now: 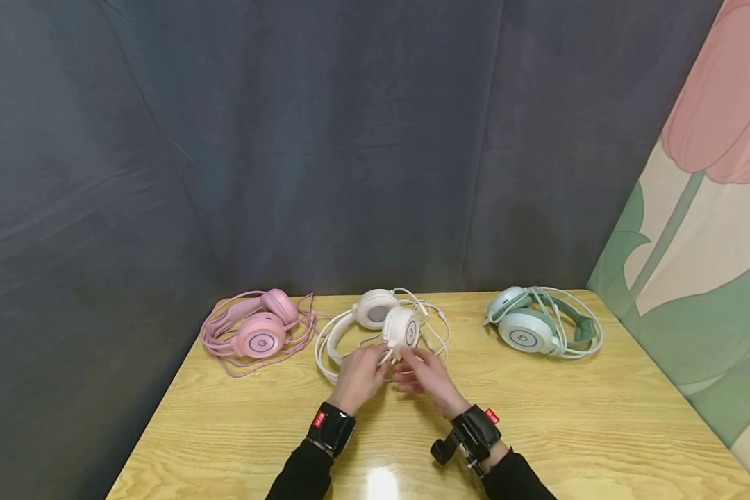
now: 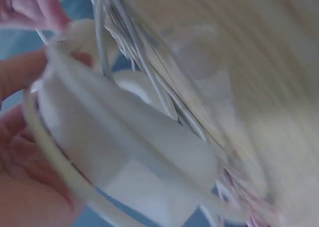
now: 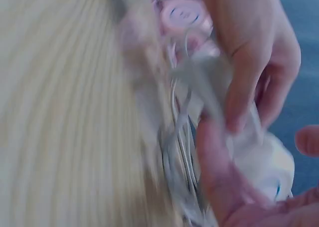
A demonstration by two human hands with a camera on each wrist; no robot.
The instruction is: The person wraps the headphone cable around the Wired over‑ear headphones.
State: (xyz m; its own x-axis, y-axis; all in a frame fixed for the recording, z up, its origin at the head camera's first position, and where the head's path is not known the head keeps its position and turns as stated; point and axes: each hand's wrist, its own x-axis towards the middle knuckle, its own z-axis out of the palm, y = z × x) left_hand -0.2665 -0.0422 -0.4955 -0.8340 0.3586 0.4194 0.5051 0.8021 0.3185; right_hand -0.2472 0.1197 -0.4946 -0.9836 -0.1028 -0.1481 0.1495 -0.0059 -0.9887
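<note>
White headphones (image 1: 375,309) with a looped white cable (image 1: 437,323) are in front of both hands at the middle of the table in the head view. My left hand (image 1: 357,378) grips their headband near the closer earcup (image 1: 402,328); the left wrist view shows the white band (image 2: 124,132) between thumb and fingers, with a strand of cable alongside. My right hand (image 1: 426,378) is just right of it, under the same earcup. Its thumb (image 3: 214,162) lies against the white band in the right wrist view, the other fingers spread apart from it.
Pink headphones (image 1: 261,335) with a pink cable lie to the left. Mint green headphones (image 1: 528,330), wrapped in their cable, lie to the right. All rest on a wooden table (image 1: 569,417) before a dark curtain (image 1: 350,139); a flower-patterned panel (image 1: 706,264) borders the right side.
</note>
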